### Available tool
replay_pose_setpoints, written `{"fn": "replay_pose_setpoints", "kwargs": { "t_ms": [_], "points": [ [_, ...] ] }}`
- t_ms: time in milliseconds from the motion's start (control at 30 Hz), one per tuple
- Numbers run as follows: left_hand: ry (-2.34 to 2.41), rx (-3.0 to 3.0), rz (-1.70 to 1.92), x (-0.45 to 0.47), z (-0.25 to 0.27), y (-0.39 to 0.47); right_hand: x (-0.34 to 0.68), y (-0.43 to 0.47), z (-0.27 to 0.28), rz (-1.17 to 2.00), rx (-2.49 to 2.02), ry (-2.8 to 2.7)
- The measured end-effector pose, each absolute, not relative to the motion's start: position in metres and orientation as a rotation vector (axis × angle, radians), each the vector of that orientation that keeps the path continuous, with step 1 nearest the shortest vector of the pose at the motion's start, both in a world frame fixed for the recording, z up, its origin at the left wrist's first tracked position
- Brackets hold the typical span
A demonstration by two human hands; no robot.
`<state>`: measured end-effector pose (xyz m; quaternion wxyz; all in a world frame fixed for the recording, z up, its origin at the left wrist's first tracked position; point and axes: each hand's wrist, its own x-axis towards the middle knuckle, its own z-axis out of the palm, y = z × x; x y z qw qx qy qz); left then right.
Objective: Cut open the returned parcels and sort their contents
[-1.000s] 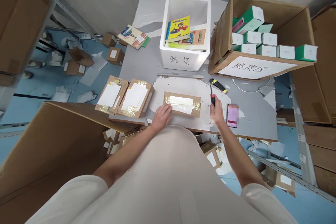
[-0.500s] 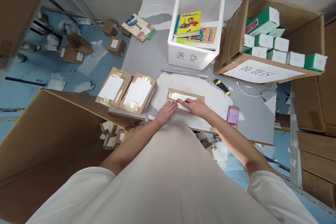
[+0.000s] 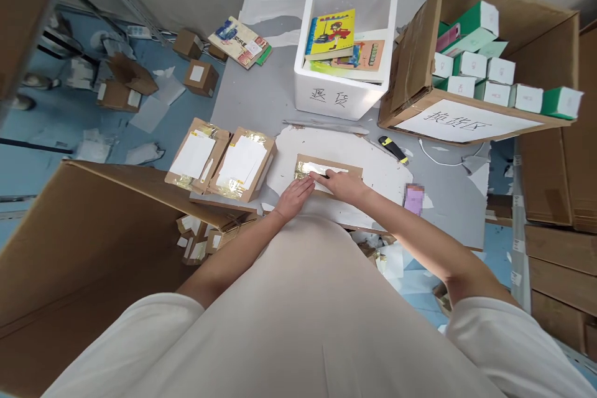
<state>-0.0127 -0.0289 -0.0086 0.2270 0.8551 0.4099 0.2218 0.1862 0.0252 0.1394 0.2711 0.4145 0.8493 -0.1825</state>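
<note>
A small flat cardboard box (image 3: 355, 173) with a white label and shiny clear tape at its left end lies on the white, scuffed patch of the table in front of me. My left hand (image 3: 295, 196) rests on the box's near left corner, fingers stretched out and close together. Over the label, my right hand (image 3: 344, 185) is closed, its fingertips beside those of the left. A thin dark item shows at the right fingertips, too small to name. Behind the box to the right lies a black and yellow utility knife (image 3: 393, 150).
Two taped, labelled cartons (image 3: 242, 165) stand left of the box. Farther back are a white foam box (image 3: 342, 102) of books, loose books (image 3: 239, 42) and a large carton (image 3: 410, 81) of green-and-white boxes. An open carton (image 3: 93, 249) stands at lower left; a blurred purple item (image 3: 413, 200) lies right.
My right hand has shifted slightly left along the label, and its elbow has swung outward. The red spot at the fingertips no longer shows. My view has tilted a little.
</note>
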Motion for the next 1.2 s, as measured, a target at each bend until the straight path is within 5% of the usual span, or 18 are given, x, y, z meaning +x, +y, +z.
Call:
{"fn": "replay_pose_setpoints", "kwargs": {
  "t_ms": [533, 933, 1067, 1200],
  "points": [
    [1.106, 2.369, 0.602, -0.013, -0.014, -0.03, 0.191, 0.023, 0.137, -0.488, 1.157, 2.215],
    [1.178, 2.32, 0.596, -0.011, -0.011, -0.029, 0.334, -0.032, 0.159, -0.421, 1.347, 2.058],
    [1.208, 2.335, 0.543, -0.01, 0.0, -0.027, 0.369, -0.052, 0.16, -0.641, 1.576, 2.132],
    [1.205, 2.406, 0.414, -0.007, 0.026, -0.023, 0.377, -0.081, 0.14, -1.284, 2.183, 1.961]
  ]
}}
